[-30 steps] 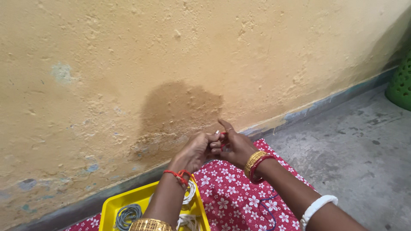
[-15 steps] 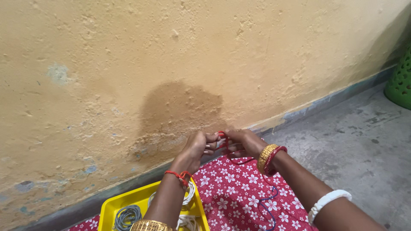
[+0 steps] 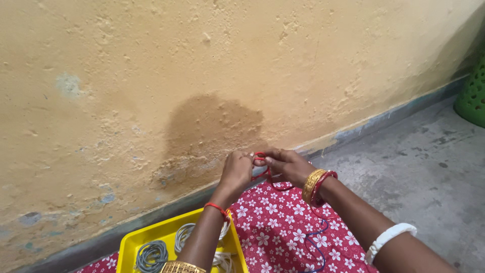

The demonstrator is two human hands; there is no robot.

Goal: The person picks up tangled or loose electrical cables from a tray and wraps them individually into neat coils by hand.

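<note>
My left hand [image 3: 237,171] and my right hand [image 3: 287,164] meet in front of the wall, fingertips together on a thin red cord [image 3: 260,156]. The cord makes a small loop between the fingers and trails down toward the red flowered cloth [image 3: 283,227]. My left wrist wears a red thread and a gold bangle; my right wrist wears gold and red bangles, with a white one further up the arm.
A yellow tray [image 3: 151,235] at the bottom left holds grey and white coiled rings. A blue cord [image 3: 316,242] lies on the cloth. The stained yellow wall [image 3: 202,76] is close ahead. Grey concrete floor [image 3: 419,172] is to the right, with a green basket [image 3: 472,96] at the edge.
Both hands have come lower and closer together. The right hand, first with a finger raised, now pinches the red cord, whose loop shows between the fingertips.
</note>
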